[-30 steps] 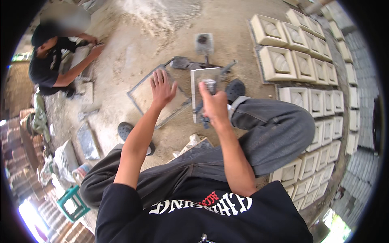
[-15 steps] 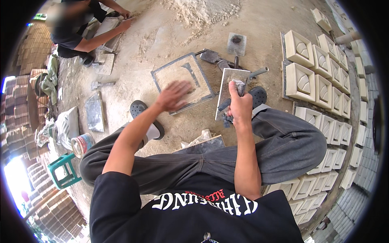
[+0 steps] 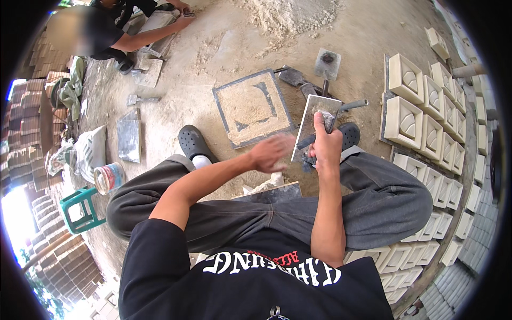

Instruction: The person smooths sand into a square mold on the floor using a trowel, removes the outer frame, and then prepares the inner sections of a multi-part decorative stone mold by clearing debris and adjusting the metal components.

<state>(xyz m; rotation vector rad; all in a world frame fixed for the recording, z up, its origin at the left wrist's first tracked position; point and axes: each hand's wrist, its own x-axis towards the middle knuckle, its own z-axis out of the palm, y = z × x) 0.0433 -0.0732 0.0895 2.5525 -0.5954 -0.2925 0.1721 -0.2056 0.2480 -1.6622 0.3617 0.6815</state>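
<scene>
My right hand [image 3: 326, 141] is closed around the handle of a plastering trowel [image 3: 309, 118], whose flat, pale plate is tilted up on its side. My left hand [image 3: 273, 152] is empty and blurred by motion, its fingers stretched toward the trowel's lower edge; I cannot tell whether they touch it. Beyond it on the ground lies a square, dark-edged board [image 3: 221, 113] covered with pale sandy powder [image 3: 246, 111]. Dark bare patches show through the powder at the board's right side and near left corner.
Rows of cream relief blocks [image 3: 404, 118] stand to the right. A small square plate [image 3: 327, 63] and a metal tube [image 3: 354, 104] lie beyond the trowel. A powder heap [image 3: 290, 13] is at the far side. A co-worker [image 3: 109, 34] crouches far left; a green stool [image 3: 80, 210] stands left.
My left hand has moved off the powdered board, nearer to me and rightward toward the trowel. More dark surface shows at the board's near left corner. My right hand still grips the trowel.
</scene>
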